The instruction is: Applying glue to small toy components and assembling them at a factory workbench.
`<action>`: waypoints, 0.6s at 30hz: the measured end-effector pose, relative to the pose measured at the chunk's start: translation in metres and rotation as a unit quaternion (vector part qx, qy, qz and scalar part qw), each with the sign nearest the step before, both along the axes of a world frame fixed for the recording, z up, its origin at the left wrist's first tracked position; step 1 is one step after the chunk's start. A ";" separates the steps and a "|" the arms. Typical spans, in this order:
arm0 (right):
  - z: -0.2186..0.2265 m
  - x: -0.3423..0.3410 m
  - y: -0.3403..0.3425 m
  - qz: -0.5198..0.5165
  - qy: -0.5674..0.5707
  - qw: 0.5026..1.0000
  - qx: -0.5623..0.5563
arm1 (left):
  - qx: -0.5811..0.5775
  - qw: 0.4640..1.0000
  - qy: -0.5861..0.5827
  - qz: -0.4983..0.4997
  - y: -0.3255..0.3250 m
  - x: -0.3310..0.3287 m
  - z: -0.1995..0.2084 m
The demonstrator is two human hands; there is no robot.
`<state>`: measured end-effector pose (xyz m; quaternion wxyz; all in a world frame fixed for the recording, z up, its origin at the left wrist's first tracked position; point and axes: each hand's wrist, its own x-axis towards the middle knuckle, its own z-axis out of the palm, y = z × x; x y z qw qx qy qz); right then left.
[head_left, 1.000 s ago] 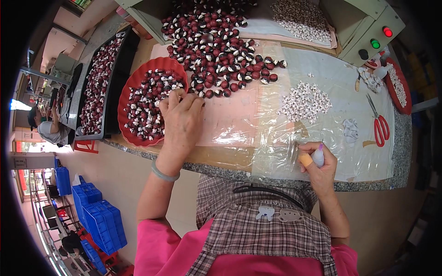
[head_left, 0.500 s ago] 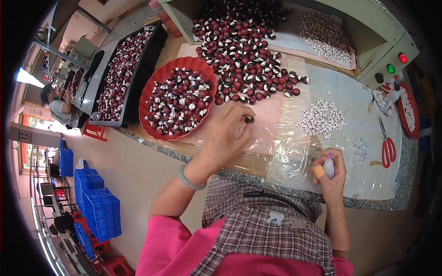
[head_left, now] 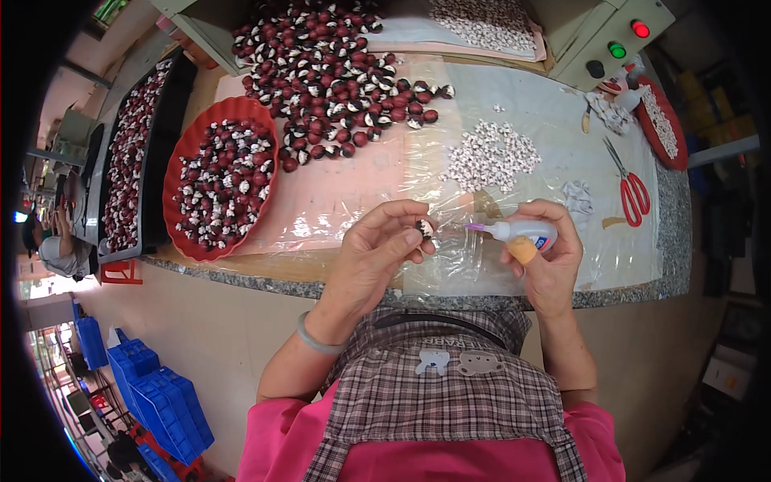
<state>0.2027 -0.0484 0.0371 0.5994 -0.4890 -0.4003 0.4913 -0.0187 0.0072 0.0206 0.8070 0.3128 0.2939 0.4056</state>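
Between the fingertips of my left hand (head_left: 371, 255) is a small black-and-white bead (head_left: 425, 229), partly covered by the fingers. My right hand (head_left: 554, 261), an orange cot on its thumb, is closed around a squeeze bottle (head_left: 526, 230). The bottle lies sideways, its purple nozzle pointing left at the bead, a short gap apart. Beyond the hands is a loose heap of red, black and white beads (head_left: 329, 88). Small white pieces (head_left: 494, 155) lie spread past the bottle. A red scalloped bowl (head_left: 174, 181) to the left holds more beads topped with white pieces.
A long black tray (head_left: 150, 153) of beads stands at far left. Red-handled scissors (head_left: 634, 197), crumpled white paper (head_left: 578, 199) and a red dish (head_left: 675, 153) of white pieces are at right. Behind stands a green metal box (head_left: 598, 48) with lit buttons. Blue crates (head_left: 165, 402) are on the floor.
My left hand has come away from the bead heap with a bead in its fingertips. My right hand has tipped the bottle from upright to sideways, nozzle leftward. The view has shifted right.
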 end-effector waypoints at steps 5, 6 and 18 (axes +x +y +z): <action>0.006 -0.002 -0.004 -0.009 -0.049 0.998 0.030 | 0.020 1.000 0.016 -0.018 -0.004 0.003 -0.003; 0.006 -0.002 -0.005 -0.010 -0.050 0.998 0.028 | 0.028 0.999 0.027 -0.013 -0.006 0.003 -0.007; 0.008 -0.005 -0.011 -0.029 -0.272 0.952 0.135 | 0.035 0.998 0.049 -0.016 -0.007 0.007 -0.009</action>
